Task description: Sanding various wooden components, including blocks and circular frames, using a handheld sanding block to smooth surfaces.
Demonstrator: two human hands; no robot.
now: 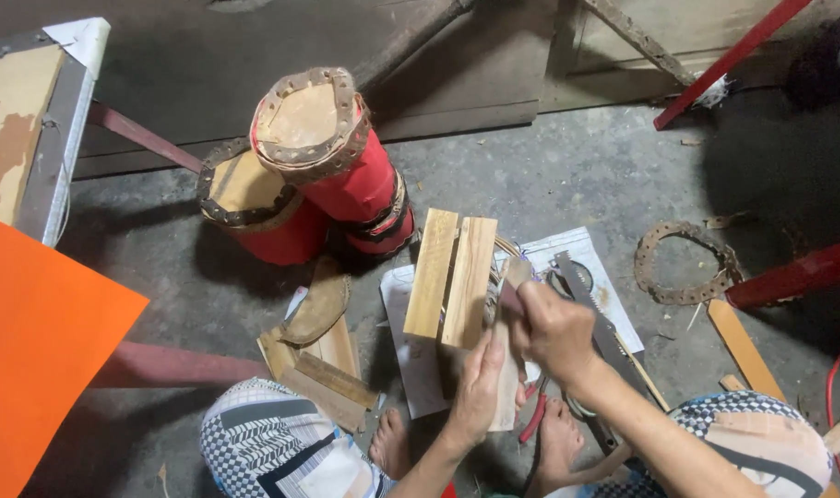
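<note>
My left hand [478,385] holds a bundle of pale wooden slats [449,277] upright from below, two flat strips side by side. My right hand [551,329] is closed around a small dark-handled tool [511,297] pressed against the right edge of the slats. Both hands work above sheets of white paper [411,355] on the concrete floor. My bare feet show just below the hands.
Two red drums [346,180] with studded leather rims lie behind the slats. Loose wood pieces [323,369] lie to the left. A saw blade [593,318], red-handled pliers [533,417], a studded leather ring [683,263], an orange sheet [41,360] and red metal bars surround me.
</note>
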